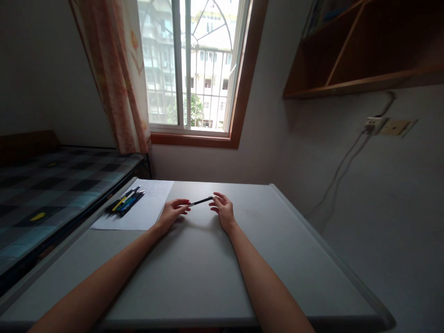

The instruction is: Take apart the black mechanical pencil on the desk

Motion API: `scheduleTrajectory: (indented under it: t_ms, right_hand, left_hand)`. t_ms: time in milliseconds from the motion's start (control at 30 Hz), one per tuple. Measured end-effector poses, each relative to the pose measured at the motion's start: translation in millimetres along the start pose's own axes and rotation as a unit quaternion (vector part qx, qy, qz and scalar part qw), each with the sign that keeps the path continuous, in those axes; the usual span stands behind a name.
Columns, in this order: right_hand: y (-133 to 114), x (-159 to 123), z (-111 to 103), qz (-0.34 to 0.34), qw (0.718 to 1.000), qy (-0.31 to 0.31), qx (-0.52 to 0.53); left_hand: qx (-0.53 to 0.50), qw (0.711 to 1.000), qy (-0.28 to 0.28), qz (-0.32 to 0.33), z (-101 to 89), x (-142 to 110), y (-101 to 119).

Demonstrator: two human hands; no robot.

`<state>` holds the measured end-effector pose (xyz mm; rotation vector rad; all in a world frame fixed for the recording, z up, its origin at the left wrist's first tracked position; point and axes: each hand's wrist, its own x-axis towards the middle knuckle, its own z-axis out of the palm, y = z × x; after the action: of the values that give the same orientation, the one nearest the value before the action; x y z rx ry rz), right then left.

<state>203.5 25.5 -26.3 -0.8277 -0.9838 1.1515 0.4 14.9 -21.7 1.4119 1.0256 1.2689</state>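
Note:
A slim black pen (201,201) is held between my two hands above the white table, tilted slightly up toward the right. The fingertips of my left hand (172,212) pinch its left end, which shows a lighter silvery part. At the other end, the thumb and fingers of my right hand (224,210) close on the tip. Left of my left hand, several pens (126,202) lie in a loose bunch on a white sheet of paper (156,194). Black, yellow, blue and green show among them.
The white table (194,277) has a raised grey rim along its sides. A bed with a checked cover (69,180) stands at the left. Behind are a curtain (118,74) and a window (204,69). Cables hang from a wall socket (374,124) below a wooden shelf (347,83).

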Motion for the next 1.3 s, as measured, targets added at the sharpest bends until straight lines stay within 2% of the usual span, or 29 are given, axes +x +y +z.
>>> scheduleTrajectory:
  t_ms: [133, 300, 533, 767, 1100, 1200, 1300]
  right_hand:
    - [-2, -4, 4, 0.025, 0.997, -0.057, 0.048]
    - [0, -8, 7, 0.055, 0.991, -0.114, 0.036]
    - [1, -5, 4, 0.038, 0.996, -0.085, 0.006]
    - [-4, -9, 6, 0.047, 0.988, -0.130, -0.068]
    - [-8, -15, 13, 0.032, 0.948, -0.235, -0.210]
    - [-7, -15, 14, 0.027, 0.949, -0.236, -0.208]
    - [-5, -13, 14, 0.022, 0.965, -0.206, -0.160]
  left_hand:
    - [0.043, 0.998, -0.036, 0.019, 5.8, -5, 6]
    - [0.071, 0.995, -0.070, 0.033, 10.3, -8, 6]
    - [0.077, 0.995, -0.049, 0.036, 10.2, -5, 4]
    - [0.057, 0.997, -0.041, 0.015, 6.7, -5, 9]
    - [0.069, 0.997, -0.031, 0.022, 7.4, -9, 18]
    - [0.049, 0.998, -0.036, 0.018, 5.8, -8, 15]
    - [-0.009, 1.000, -0.004, 0.012, 2.0, -4, 7]
